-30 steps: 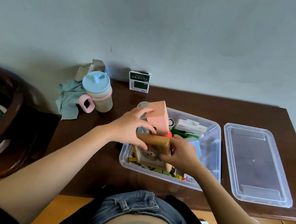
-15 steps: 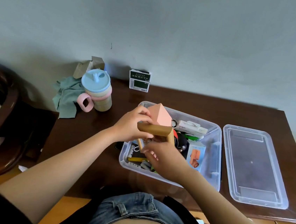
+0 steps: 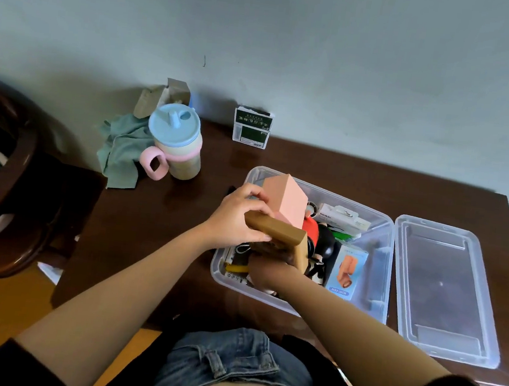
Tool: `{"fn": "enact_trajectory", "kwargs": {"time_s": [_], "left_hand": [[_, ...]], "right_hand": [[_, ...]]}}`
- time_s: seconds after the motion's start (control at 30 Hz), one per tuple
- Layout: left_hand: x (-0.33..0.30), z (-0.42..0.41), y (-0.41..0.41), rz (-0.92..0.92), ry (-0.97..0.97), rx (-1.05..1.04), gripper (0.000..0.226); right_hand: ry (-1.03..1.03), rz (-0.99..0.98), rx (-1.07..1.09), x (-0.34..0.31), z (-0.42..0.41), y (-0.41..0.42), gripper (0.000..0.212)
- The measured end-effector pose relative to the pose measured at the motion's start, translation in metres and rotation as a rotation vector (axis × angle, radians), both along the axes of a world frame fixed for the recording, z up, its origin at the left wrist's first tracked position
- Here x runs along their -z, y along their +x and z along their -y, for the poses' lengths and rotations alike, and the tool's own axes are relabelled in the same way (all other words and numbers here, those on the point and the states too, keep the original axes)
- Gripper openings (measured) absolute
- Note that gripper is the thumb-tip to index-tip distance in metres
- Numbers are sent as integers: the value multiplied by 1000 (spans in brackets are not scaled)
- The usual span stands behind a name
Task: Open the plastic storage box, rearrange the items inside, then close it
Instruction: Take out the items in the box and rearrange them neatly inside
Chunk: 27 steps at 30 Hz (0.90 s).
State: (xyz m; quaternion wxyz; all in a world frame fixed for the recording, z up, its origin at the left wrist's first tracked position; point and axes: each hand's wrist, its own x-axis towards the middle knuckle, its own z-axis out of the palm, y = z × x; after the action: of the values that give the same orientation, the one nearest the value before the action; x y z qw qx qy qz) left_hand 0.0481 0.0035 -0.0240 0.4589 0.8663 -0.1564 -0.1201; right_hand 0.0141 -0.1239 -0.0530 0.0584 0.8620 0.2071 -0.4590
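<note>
The box (image 3: 377, 268) sits open on the counter (image 3: 328, 169), near its front edge, with the lid (image 3: 444, 291) lying flat just to its right, so the opening step looks done and the rearranging is under way. The left hand (image 3: 234, 219) is above the box's left end, fingers curled round the top of a wooden frame (image 3: 277, 231) that stands tilted above the contents; a pink block (image 3: 287, 201) rises just behind it, touching the same hand's fingertips, though whether the hand carries the block too cannot be told. The right hand (image 3: 270, 273) reaches into the box under the frame; its fingers are hidden by the frame and the clutter, so it cannot be told whether they are spread or pinching something. Further right inside the box lie a red and black toy (image 3: 320, 240), a blue carton (image 3: 347, 270) standing against it and a white packet (image 3: 343, 218) at the back. The next move probably calls for clearing a flat spot beneath the frame, then lowering frame and block so nothing stands above the rim, since the lid will not seat over tall items. A cup (image 3: 175, 143) and a cloth (image 3: 122, 150) stand well apart to the left.
</note>
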Motion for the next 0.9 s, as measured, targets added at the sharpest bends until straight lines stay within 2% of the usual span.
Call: {"fn": "enact_trajectory", "kwargs": {"time_s": [0.1,0.23,0.43,0.7,0.8,0.9], "left_hand": [[2,0,-1,-26,-3,-1,29],[1,0,-2,-31,19,2,29],[0,1,-2,-28,51,-2,30],[0,2,-5,10,98,-18,30],[-2,-1,-5,57,189,-9,31],[-5,-3,-7,74,274,7,30]], "right_hand": [[-22,13,-63,6,2,2,11],[-42,-42,-25,13,3,3,28],[5,-87,104,20,2,2,25],[-2,-152,-41,12,10,3,24],[113,-124,-20,-8,10,-1,33],[334,-2,-62,-35,16,-4,29]]}}
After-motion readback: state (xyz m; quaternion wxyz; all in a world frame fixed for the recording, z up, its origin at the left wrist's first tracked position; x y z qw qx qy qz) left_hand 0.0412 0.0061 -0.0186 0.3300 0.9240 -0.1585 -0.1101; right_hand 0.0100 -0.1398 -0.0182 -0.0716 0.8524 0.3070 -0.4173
